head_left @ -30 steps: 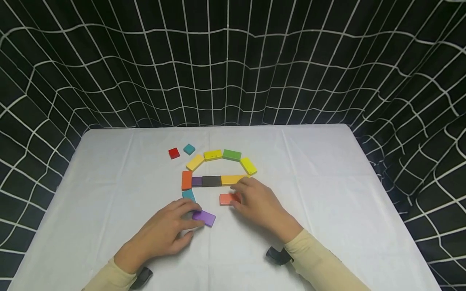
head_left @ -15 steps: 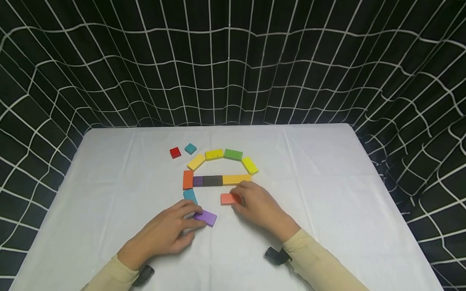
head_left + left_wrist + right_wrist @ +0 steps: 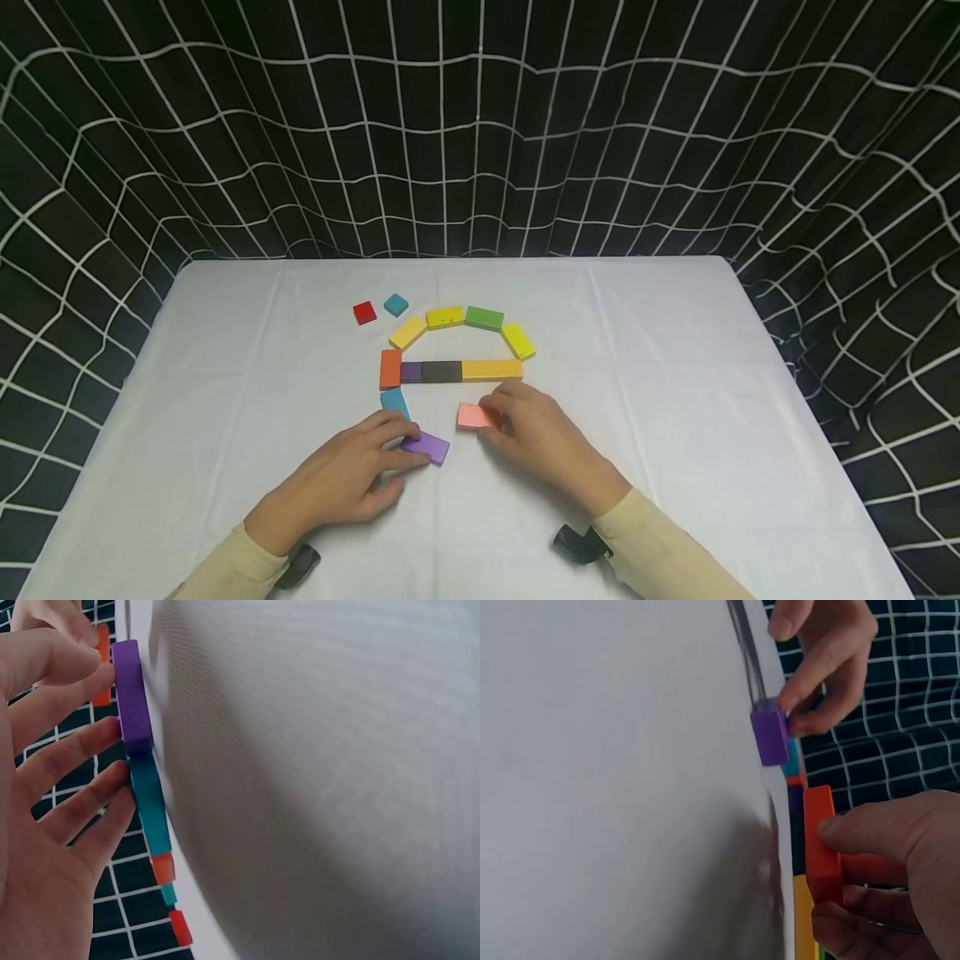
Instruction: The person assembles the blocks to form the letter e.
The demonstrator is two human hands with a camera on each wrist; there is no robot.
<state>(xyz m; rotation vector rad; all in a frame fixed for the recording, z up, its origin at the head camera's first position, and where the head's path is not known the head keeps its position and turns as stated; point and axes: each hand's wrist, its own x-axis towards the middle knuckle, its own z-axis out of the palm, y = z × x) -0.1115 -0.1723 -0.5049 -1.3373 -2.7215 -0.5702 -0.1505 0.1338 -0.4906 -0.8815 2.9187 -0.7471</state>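
Observation:
Fingertips of my left hand (image 3: 341, 479) rest on a purple block (image 3: 431, 448) that lies flat on the white cloth; the thumb is off it. In the left wrist view this purple block (image 3: 132, 697) meets the end of a teal block (image 3: 148, 802). My right hand (image 3: 551, 437) pinches an orange-red block (image 3: 471, 417) between thumb and fingers. Seen from the right wrist, the orange-red block (image 3: 822, 847) is held up off the cloth. Its right end is hidden by the fingers in the head view.
An orange block (image 3: 390, 369), a dark row (image 3: 441, 372) and a yellow bar (image 3: 491, 370) form a line. Behind it curve yellow and green blocks (image 3: 484, 317). A red piece (image 3: 364, 312) and a teal piece (image 3: 396, 304) lie farther back. Black netting surrounds the table.
My right hand has drawn slightly toward me, away from the yellow bar, and the orange-red block has tilted up in its grip. The left hand stays on the purple block.

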